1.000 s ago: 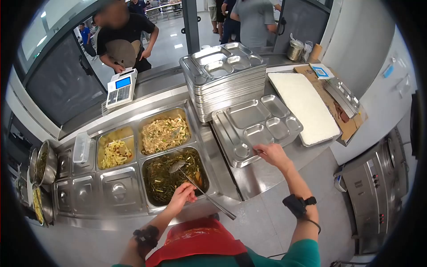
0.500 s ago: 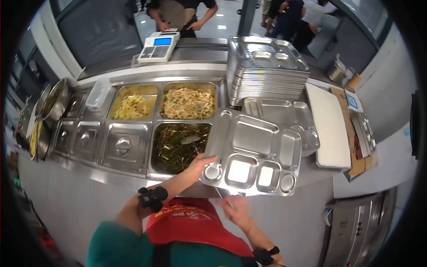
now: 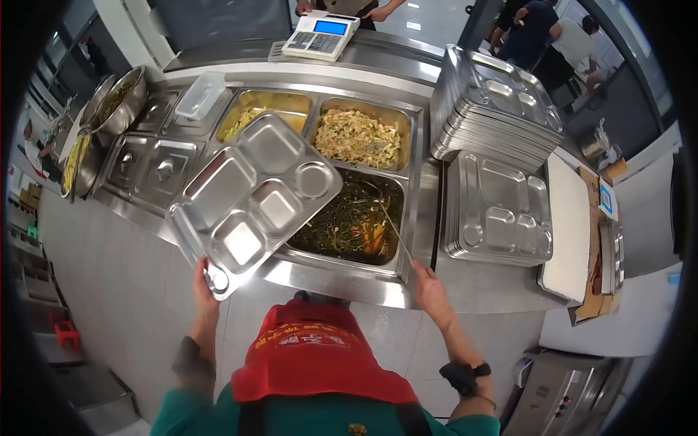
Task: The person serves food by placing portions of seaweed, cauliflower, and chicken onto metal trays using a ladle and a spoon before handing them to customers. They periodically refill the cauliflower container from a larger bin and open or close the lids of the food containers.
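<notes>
My left hand (image 3: 206, 292) grips the near left corner of an empty stainless-steel compartment tray (image 3: 259, 179). The tray is tilted and held above the counter, covering part of the food pans. My right hand (image 3: 430, 292) is closed around the long thin handle of a serving spoon (image 3: 396, 232), whose bowl end is in the pan of dark cooked greens (image 3: 338, 234). Orange pieces show among the greens. Behind that pan is one of chopped, pale mixed food (image 3: 361, 134). A pan of yellow food (image 3: 246, 120) is partly hidden by the tray.
A tall tray stack (image 3: 502, 116) and a lower tray stack (image 3: 502, 203) stand right of the pans. Lidded pans (image 3: 166, 171) and metal bowls (image 3: 120, 102) are at left. A device with a blue screen (image 3: 321, 36) sits on the ledge, with a person (image 3: 378, 10) behind it.
My left hand has carried the tray leftward from above the lower stack to over the pans. My right hand has moved right and up, and the spoon has shifted within the greens.
</notes>
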`<state>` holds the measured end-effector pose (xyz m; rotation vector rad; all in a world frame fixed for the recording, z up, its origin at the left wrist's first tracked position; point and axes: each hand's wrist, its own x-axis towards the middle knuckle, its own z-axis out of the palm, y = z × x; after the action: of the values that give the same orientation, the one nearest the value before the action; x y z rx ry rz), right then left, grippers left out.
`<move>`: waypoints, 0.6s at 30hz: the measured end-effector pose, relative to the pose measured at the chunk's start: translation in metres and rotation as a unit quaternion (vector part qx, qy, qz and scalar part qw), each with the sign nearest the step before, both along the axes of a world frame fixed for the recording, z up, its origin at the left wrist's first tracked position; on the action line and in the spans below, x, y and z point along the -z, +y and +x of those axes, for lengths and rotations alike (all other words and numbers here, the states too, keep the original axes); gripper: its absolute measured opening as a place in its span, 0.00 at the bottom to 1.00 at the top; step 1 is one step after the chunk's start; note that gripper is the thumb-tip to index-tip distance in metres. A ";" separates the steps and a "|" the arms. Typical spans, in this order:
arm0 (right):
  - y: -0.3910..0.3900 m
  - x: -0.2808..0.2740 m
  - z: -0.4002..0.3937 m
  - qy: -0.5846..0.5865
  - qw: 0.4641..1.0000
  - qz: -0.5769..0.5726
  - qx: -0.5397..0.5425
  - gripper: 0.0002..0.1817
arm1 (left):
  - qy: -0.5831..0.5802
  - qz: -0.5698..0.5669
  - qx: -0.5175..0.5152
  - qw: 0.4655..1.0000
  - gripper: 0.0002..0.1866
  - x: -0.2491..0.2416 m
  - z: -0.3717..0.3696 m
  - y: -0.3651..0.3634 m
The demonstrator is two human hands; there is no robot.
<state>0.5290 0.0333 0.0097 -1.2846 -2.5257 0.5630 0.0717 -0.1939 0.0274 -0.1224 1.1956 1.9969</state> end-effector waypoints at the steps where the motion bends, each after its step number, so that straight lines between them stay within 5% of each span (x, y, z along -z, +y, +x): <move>1: 0.002 -0.006 -0.002 0.020 0.996 -0.084 -0.008 0.28 | 0.005 -0.016 -0.004 1.000 0.17 -0.003 0.000 -0.011; 3: -0.001 -0.028 -0.007 0.057 0.967 -0.249 -0.022 0.26 | 0.015 -0.050 -0.010 0.999 0.17 -0.003 0.001 -0.036; 4: -0.004 -0.044 -0.009 0.066 0.896 -0.436 0.049 0.26 | 0.017 -0.077 -0.014 0.997 0.18 -0.010 0.005 -0.041; 8: -0.027 -0.066 -0.028 0.220 0.642 -0.711 0.185 0.25 | -0.039 -0.060 -0.037 0.997 0.20 0.019 0.002 -0.049; 18: -0.109 -0.076 -0.024 0.404 0.581 -0.649 0.279 0.23 | -0.090 0.014 0.022 0.996 0.19 0.033 -0.011 -0.014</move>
<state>0.5047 -0.0757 0.0852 -1.4111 -0.5737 2.2986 0.0610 -0.2084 -0.0058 -0.2544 1.0470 1.9192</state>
